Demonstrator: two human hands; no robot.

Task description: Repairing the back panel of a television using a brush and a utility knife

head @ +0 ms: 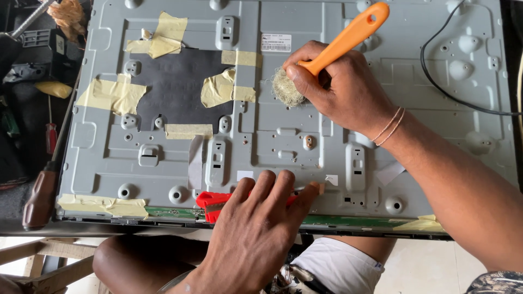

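The brush (305, 76), an orange-handled one with pale, worn bristles, lay bristle-down on the grey metal back panel (436, 163) of a flat screen, just right of the black sheet (174, 87) taped near the panel's middle. The right hand (343, 90) was closed around the lower part of its handle, fingers wrapped tight, with the handle slanting up and away toward the far edge and the bristles poking out to the left of the knuckles. By the look of it, the step in hand was dusting the panel's ribs and recesses; the next stroke would call for a light sweeping pass that kept the bristles flat to the metal and clear of the loose strips of yellow tape (220, 87) just beside them.

The left hand (261, 218) rested at the near edge of the panel, fingers spread and pressed down, lying over a red tool (210, 202) of which only the left end showed; whether it gripped that tool or merely covered it could not be told. It seemed to be steadying the panel.

A green circuit strip (169, 212) ran along the near edge. A black cable (436, 81) curved across the far right corner. A brown-handled screwdriver (38, 201) lay off the left side, well apart from both hands.
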